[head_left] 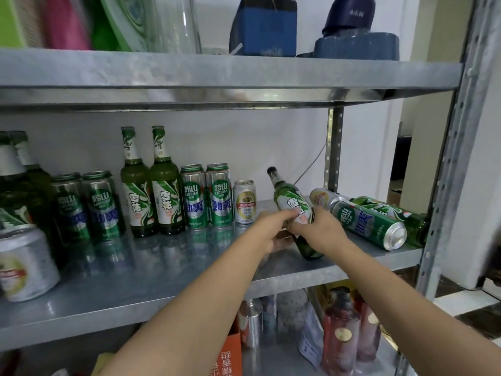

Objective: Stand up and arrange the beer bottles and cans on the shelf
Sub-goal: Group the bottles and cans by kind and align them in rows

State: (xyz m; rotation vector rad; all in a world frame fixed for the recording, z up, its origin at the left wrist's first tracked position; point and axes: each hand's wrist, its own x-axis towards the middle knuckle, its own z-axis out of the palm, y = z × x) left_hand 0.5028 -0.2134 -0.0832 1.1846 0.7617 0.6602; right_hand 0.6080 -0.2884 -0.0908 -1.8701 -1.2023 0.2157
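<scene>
On the metal shelf (pixel 151 270), both hands grip a green beer bottle (pixel 287 198) that leans left, its base on the shelf. My left hand (pixel 268 230) holds its lower left side, my right hand (pixel 322 232) its lower right. Upright to the left stand two green bottles (pixel 150 191), two green cans (pixel 207 196) and a small white-and-gold can (pixel 244 202). Farther left are two more green cans (pixel 86 207) and two bottles (pixel 16 185). On their sides at the right lie a green can (pixel 371 225), a white can (pixel 324 198) and a green bottle (pixel 393 213).
A silver can (pixel 25 263) stands at the front left edge. The upper shelf (pixel 217 74) hangs low over the bottle tops. A steel upright (pixel 455 158) bounds the right side. Red bottles (pixel 344 332) and packets fill the shelf below.
</scene>
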